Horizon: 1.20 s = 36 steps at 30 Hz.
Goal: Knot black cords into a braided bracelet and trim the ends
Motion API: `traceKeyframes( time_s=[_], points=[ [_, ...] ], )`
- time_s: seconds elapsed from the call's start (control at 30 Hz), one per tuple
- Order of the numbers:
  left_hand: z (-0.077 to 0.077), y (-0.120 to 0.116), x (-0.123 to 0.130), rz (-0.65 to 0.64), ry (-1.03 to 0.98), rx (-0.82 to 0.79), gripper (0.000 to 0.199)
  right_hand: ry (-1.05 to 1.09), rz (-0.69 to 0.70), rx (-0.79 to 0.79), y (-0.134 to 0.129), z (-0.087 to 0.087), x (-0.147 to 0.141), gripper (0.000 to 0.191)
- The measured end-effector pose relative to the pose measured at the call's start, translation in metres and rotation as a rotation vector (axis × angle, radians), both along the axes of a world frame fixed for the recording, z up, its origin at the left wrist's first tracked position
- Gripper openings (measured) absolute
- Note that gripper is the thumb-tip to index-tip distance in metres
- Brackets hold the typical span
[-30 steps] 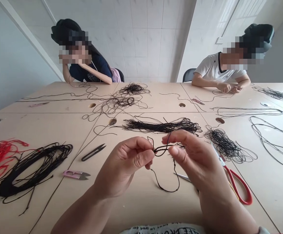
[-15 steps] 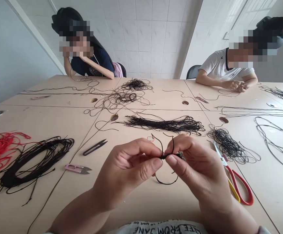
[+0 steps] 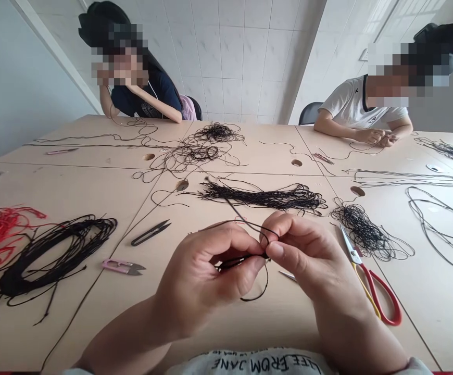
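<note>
Fabric with printed lettering shows nearest me, at the tabletop's edge. Beyond it, the left hand and right hand meet, each pinching black cord between thumb and forefinger, fingertips almost touching. Half a second ago two short ends stood up above the fingers; now one strand slants away up and left and another runs over the left forefinger. Strands now show inside the left hand's curl, and a loop hangs below. Red-and-yellow-handled scissors lie by the right forearm; pink snips and, farther, black snips lie off to the left, beside a ring of black cords. Past the hands stretches a black bundle. Across the tabletop sit two people, one in dark blue, one in white.
</note>
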<state>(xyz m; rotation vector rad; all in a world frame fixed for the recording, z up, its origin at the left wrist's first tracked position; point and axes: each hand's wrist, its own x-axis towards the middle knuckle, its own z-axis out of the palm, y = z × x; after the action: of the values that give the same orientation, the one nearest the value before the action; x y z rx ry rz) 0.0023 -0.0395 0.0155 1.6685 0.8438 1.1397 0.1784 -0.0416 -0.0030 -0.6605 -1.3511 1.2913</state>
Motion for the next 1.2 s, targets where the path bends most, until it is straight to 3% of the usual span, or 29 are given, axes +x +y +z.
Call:
traceKeyframes(
  time_s=[0.17, 0.3, 0.43, 0.63, 0.83, 0.9, 1.0, 1.2],
  points=[
    [-0.002, 0.005, -0.003, -0.120, -0.075, -0.185, 0.013, 0.181, 0.209, -0.245, 0.002, 0.000, -0.003, 0.022],
    [-0.002, 0.004, -0.006, -0.117, -0.094, -0.205, 0.013, 0.209, 0.244, -0.282, 0.003, -0.001, -0.004, 0.023],
    [0.000, 0.001, -0.007, -0.024, -0.075, -0.116, 0.017, 0.116, 0.082, -0.113, -0.003, 0.000, -0.004, 0.019],
    [-0.004, -0.005, -0.007, 0.124, 0.049, 0.192, 0.020, -0.266, -0.473, 0.433, -0.015, -0.006, -0.010, 0.038],
    [-0.008, -0.008, -0.009, 0.167, 0.150, 0.310, 0.020, -0.175, -0.813, 0.823, -0.010, -0.005, -0.012, 0.052],
    [-0.007, -0.010, -0.008, 0.201, 0.175, 0.339, 0.020, -0.323, -0.805, 0.863, -0.012, -0.001, -0.010, 0.044],
    [-0.005, -0.011, -0.006, 0.231, 0.212, 0.380, 0.022, -0.558, -0.680, 0.828, -0.016, 0.004, -0.009, 0.028],
    [-0.005, -0.012, -0.008, 0.235, 0.257, 0.394, 0.022, -0.570, -0.603, 0.710, -0.015, 0.009, -0.012, 0.024]
  ],
)
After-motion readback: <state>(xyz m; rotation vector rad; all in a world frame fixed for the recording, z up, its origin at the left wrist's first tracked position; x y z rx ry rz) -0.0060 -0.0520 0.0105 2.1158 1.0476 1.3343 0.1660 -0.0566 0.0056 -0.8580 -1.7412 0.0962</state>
